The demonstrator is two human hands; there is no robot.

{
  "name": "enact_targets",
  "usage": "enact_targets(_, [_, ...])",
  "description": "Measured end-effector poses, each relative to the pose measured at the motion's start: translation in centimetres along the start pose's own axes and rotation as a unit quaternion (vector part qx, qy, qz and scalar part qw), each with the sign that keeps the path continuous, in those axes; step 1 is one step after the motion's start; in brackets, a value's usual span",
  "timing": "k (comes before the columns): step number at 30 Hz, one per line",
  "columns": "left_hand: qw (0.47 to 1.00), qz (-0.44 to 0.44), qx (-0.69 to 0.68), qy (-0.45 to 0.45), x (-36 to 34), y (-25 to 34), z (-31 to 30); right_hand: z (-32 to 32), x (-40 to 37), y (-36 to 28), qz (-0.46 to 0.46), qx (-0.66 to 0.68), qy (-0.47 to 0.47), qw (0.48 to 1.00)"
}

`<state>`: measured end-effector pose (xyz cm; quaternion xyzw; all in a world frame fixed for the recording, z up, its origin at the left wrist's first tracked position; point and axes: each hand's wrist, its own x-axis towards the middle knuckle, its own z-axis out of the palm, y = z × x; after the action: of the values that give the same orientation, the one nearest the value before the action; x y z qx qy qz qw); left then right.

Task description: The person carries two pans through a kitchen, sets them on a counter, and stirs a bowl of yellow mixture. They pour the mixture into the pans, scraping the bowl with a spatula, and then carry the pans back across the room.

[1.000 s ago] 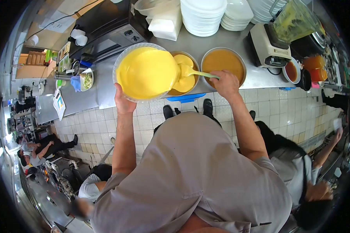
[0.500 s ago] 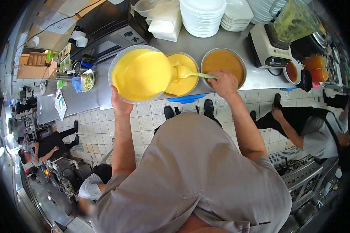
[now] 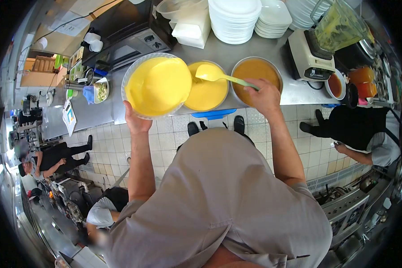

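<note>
My left hand [image 3: 137,119] grips the near edge of a clear plastic bowl [image 3: 125,73], which is tilted and coated inside with thick yellow sauce. The bowl's right rim overlaps a round metal pan [image 3: 228,91] of yellow sauce [image 3: 210,96] on the counter. My right hand [image 3: 264,97] is closed around the handle of a green spoon [image 3: 236,80]. Yellow sauce covers the spoon's head, which hangs above the pan. Below my right hand stands a round pan of orange-brown sauce [image 3: 250,69].
Stacked white plates [image 3: 234,22], a white container [image 3: 191,33] and a black oven [image 3: 134,38] line the back of the steel counter [image 3: 116,96]. At right are a blender [image 3: 311,56] and a bowl of red sauce [image 3: 335,85]. Co-workers stand at right [image 3: 357,129] and left [image 3: 53,158].
The spoon has lifted off the bowl's rim and moved slightly right with my right hand. The bowl has shifted a little left and tilts less. The co-worker at right has moved.
</note>
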<state>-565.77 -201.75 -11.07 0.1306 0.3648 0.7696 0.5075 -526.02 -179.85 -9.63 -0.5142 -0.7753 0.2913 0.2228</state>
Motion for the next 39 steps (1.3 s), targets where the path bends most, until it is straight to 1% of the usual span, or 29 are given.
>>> enact_targets(2, [1.0, 0.003, -0.001, 0.007, -0.2, -0.4, 0.5, -0.5, -0.1, -0.1, -0.011, 0.009, 0.016, 1.0])
enact_targets(7, [1.0, 0.017, -0.007, 0.009, -0.8, -1.4, 1.2, -2.2, -0.1, -1.0, -0.012, 0.03, 0.014, 0.999])
enact_targets(9, [0.999, 0.021, -0.024, 0.005, -0.9, -1.9, 0.7, -1.9, 0.3, -0.8, -0.018, 0.039, 0.015, 0.999])
enact_targets(11, [0.999, 0.027, -0.028, 0.001, -1.1, -2.0, 0.5, -0.9, 0.1, 0.2, -0.047, 0.037, 0.05, 0.997])
enact_targets(12, [0.999, 0.029, -0.034, -0.006, -1.3, -2.0, 0.3, -0.6, 0.0, 0.5, -0.049, 0.036, 0.048, 0.997])
enact_targets(16, [0.999, 0.027, -0.028, -0.023, -1.4, -1.3, -0.4, 1.3, -0.1, 0.6, -0.078, -0.035, 0.055, 0.995])
enact_targets(18, [0.999, 0.036, 0.032, -0.008, -0.9, -0.6, -0.1, 1.9, -0.3, 0.1, -0.091, -0.07, 0.058, 0.992])
enact_targets(20, [0.999, 0.027, 0.042, -0.013, -1.1, 0.2, 0.7, 3.0, -1.2, -1.3, -0.072, -0.097, 0.052, 0.991])
enact_targets(25, [0.998, 0.005, 0.058, -0.032, 0.0, 1.3, 0.3, 4.6, -2.7, -2.8, -0.069, -0.116, 0.066, 0.989])
enact_targets(27, [0.997, 0.001, 0.076, -0.026, 0.6, 1.5, 0.2, 4.6, -3.1, -3.3, -0.068, -0.128, 0.077, 0.986])
enact_targets(30, [0.996, -0.016, 0.073, -0.054, 1.4, 1.8, -0.1, 4.6, -3.9, -3.9, -0.047, -0.128, 0.092, 0.986])
enact_targets(33, [0.997, -0.024, 0.06, -0.045, 1.9, 1.9, -0.7, 4.5, -4.0, -3.9, -0.055, -0.148, 0.114, 0.981])
enact_targets(35, [0.997, -0.029, 0.057, -0.037, 1.9, 1.9, -0.4, 4.0, -3.9, -4.3, -0.089, -0.202, 0.157, 0.963])
enact_targets(36, [0.998, -0.033, 0.054, -0.025, 2.0, 1.9, -0.2, 3.8, -3.6, -4.2, -0.088, -0.202, 0.16, 0.962])
enact_targets(38, [0.997, -0.034, 0.062, -0.028, 2.3, 1.9, -0.6, 3.6, -2.9, -4.1, -0.117, -0.244, 0.183, 0.945])
enact_targets(39, [0.997, -0.033, 0.07, -0.029, 2.4, 2.0, -0.9, 3.5, -2.4, -4.2, -0.117, -0.243, 0.183, 0.945])
